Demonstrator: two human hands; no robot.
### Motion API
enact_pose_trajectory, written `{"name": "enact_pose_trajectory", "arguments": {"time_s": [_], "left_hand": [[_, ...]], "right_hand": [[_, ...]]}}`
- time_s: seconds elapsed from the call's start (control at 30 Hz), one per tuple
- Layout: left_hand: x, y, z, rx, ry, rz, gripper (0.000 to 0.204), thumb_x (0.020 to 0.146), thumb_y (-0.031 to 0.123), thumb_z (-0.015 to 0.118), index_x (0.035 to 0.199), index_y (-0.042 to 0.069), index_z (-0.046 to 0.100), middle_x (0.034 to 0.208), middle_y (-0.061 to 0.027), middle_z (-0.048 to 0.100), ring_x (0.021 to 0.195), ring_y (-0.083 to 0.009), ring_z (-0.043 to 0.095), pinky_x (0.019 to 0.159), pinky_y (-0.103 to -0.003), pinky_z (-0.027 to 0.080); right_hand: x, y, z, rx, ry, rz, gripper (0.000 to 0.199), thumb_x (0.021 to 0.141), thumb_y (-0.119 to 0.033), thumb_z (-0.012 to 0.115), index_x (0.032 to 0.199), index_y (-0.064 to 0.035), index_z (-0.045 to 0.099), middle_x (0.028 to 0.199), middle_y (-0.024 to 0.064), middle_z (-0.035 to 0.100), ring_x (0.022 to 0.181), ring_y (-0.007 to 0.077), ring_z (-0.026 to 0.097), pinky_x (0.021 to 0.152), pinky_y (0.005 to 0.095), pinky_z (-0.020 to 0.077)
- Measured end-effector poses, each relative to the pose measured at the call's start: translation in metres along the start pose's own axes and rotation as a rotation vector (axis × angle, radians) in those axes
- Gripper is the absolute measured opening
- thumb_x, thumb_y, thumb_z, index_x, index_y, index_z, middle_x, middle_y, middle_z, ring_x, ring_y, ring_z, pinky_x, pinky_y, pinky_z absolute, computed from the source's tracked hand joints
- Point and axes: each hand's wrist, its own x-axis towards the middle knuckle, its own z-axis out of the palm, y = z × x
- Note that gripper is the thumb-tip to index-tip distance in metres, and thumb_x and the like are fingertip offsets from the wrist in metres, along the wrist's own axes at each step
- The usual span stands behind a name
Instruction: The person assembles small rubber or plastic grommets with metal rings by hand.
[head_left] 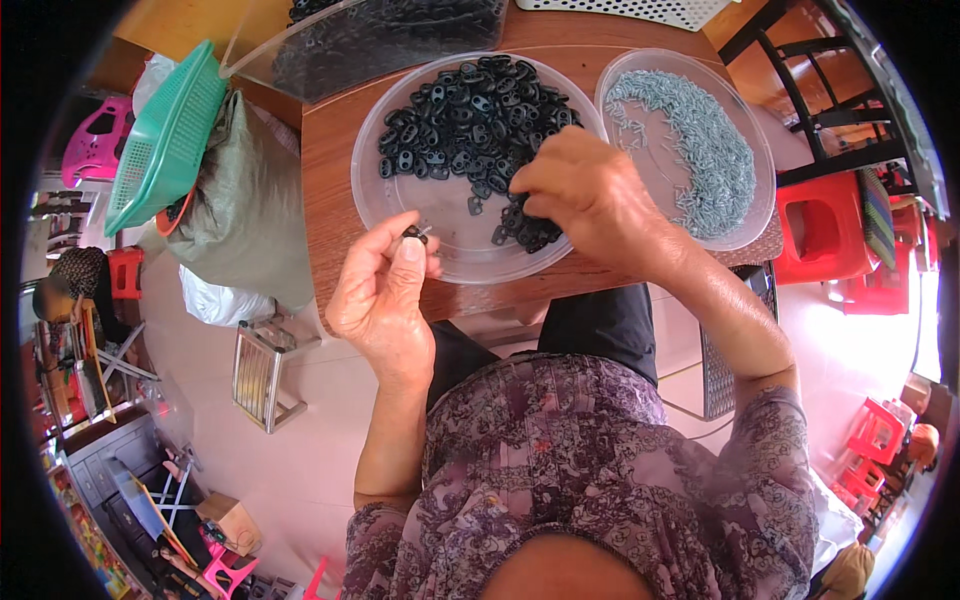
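Observation:
My left hand [385,295] pinches a small black plastic piece [413,233] between thumb and fingers, with a thin light-coloured bit, maybe a screw, sticking out of it. It is just over the near left rim of a round clear plastic tray [362,190]. Inside that tray lies a heap of black two-holed plastic pieces [455,115], with a smaller cluster [528,232] near the front right. Above this cluster my right hand [595,195] is bent down with its fingers closed together; whatever is between the fingertips is hidden.
A second round clear tray [768,185] on the right holds many small silvery screws [705,140]. Behind stands a clear bin [385,45] of black pieces, beside a white perforated basket [640,10]. Left of the wooden table [325,170] are a sack [240,200] and a green basket [165,150].

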Motion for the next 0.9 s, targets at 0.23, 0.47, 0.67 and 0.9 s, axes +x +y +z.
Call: {"name": "enact_pose_trajectory", "arguments": {"time_s": [0.23, 0.47, 0.67, 0.9], "left_hand": [[-0.001, 0.001, -0.005, -0.030, 0.030, -0.039, 0.018, 0.082, 0.003, 0.060, 0.098, -0.006, 0.059, 0.076, -0.0090, 0.061, 0.062, -0.0112, 0.057, 0.059, -0.021, 0.048], [-0.002, 0.001, -0.007, -0.022, 0.036, -0.087, 0.019, 0.082, 0.005, 0.060, 0.098, -0.006, 0.059, 0.076, -0.0098, 0.062, 0.061, -0.0110, 0.057, 0.057, -0.021, 0.047], [0.000, -0.002, -0.007, -0.049, 0.023, -0.090, 0.019, 0.082, 0.005, 0.060, 0.098, -0.006, 0.059, 0.076, -0.0105, 0.062, 0.061, -0.0110, 0.057, 0.057, -0.021, 0.047], [0.000, -0.003, -0.013, -0.104, 0.039, -0.097, 0.018, 0.082, 0.003, 0.059, 0.098, -0.006, 0.058, 0.076, -0.0114, 0.062, 0.061, -0.0112, 0.057, 0.055, -0.022, 0.048]], "right_hand": [[0.019, 0.002, 0.021, -0.177, -0.224, -0.130, 0.010, 0.056, -0.005, 0.061, 0.066, -0.0055, 0.057, 0.069, 0.0109, 0.054, 0.074, 0.0276, 0.054, 0.060, 0.0371, 0.0459], [0.038, 0.013, 0.025, -0.317, -0.078, -0.121, 0.013, 0.054, -0.006, 0.063, 0.066, -0.0055, 0.057, 0.070, 0.0103, 0.054, 0.074, 0.0272, 0.054, 0.062, 0.0366, 0.0459], [0.057, 0.012, 0.051, -0.385, -0.109, -0.224, 0.010, 0.057, -0.006, 0.062, 0.066, -0.0061, 0.057, 0.069, 0.0080, 0.052, 0.070, 0.0256, 0.050, 0.060, 0.0350, 0.0435], [0.060, 0.017, 0.063, -0.206, -0.116, -0.193, 0.014, 0.057, -0.007, 0.062, 0.070, -0.0056, 0.059, 0.068, 0.0088, 0.053, 0.071, 0.0265, 0.052, 0.059, 0.0366, 0.0445]]}}
